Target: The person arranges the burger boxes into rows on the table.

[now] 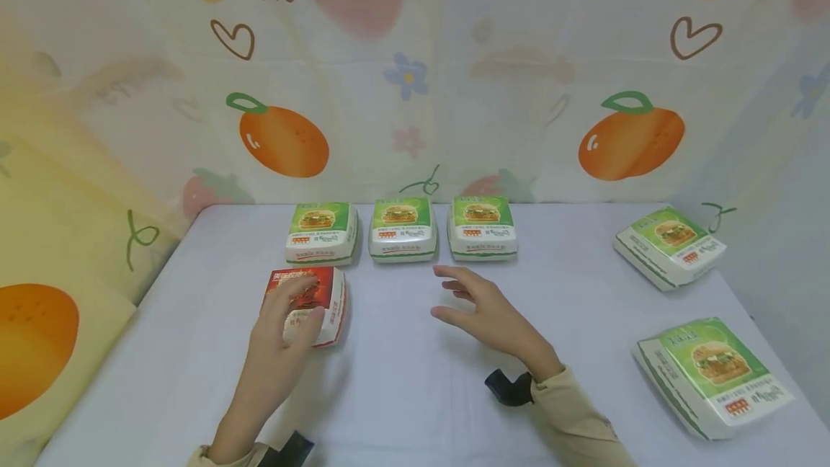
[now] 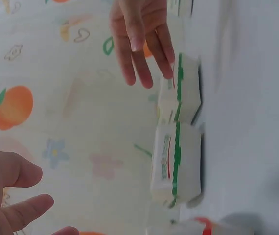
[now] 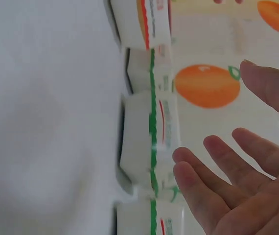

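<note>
A red-and-white burger box (image 1: 333,323) lies at the left of the table, in front of a row of three green-and-white burger boxes: left box (image 1: 318,247), middle box (image 1: 403,240) and right box (image 1: 483,240). Over the red box hovers my left hand (image 1: 282,341), fingers spread and partly covering it in the head view; both wrist views show a gap between them. My right hand (image 1: 486,312) hangs in the air in front of the right box of the row, its fingers loosely extended and holding nothing.
Two more green-and-white burger boxes stand at the right, a far box (image 1: 671,247) and a near box (image 1: 713,377), both turned at an angle. A printed curtain (image 1: 441,121) rises behind the white table (image 1: 402,395).
</note>
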`<state>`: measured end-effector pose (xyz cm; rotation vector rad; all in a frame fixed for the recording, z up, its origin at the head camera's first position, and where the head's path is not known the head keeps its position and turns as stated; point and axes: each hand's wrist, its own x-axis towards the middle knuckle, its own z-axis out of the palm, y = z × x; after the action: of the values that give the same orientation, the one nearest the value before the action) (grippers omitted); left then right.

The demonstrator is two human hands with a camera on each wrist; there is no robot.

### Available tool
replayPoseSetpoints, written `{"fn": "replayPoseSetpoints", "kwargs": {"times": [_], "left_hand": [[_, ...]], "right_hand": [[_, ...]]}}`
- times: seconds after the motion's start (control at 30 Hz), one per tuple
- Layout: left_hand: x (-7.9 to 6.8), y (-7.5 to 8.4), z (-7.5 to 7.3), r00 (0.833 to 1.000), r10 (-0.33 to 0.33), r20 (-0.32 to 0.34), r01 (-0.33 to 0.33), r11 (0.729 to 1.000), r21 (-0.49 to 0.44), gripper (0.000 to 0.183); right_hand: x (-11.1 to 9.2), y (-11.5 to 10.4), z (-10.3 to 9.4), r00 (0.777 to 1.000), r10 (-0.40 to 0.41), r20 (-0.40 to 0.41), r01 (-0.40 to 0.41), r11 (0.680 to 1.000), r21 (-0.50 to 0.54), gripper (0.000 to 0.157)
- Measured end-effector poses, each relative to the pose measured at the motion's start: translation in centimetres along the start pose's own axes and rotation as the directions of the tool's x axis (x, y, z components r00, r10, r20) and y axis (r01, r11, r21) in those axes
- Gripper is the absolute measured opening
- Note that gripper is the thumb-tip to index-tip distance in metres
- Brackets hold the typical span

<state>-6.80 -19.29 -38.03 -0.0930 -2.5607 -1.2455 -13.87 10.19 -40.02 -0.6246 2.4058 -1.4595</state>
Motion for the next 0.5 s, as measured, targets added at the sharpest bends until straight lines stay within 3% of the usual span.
{"fn": "replayPoseSetpoints", "kwargs": {"times": [0.2, 0.5], "left_hand": [[-0.3, 1.0, 1.8, 0.998, 0.033, 0.058, -0.031, 0.999, -0.026, 0.041], [-0.7, 2.1, 4.8, 0.986, 0.016, 0.169, -0.007, 0.999, -0.051, 0.044]], "right_hand": [[-1.7, 1.2, -2.2, 0.998, 0.044, -0.053, -0.047, 0.997, -0.056, 0.065], [-3.6, 2.3, -4.0, 0.991, 0.071, -0.111, -0.083, 0.991, -0.104, 0.066]]}}
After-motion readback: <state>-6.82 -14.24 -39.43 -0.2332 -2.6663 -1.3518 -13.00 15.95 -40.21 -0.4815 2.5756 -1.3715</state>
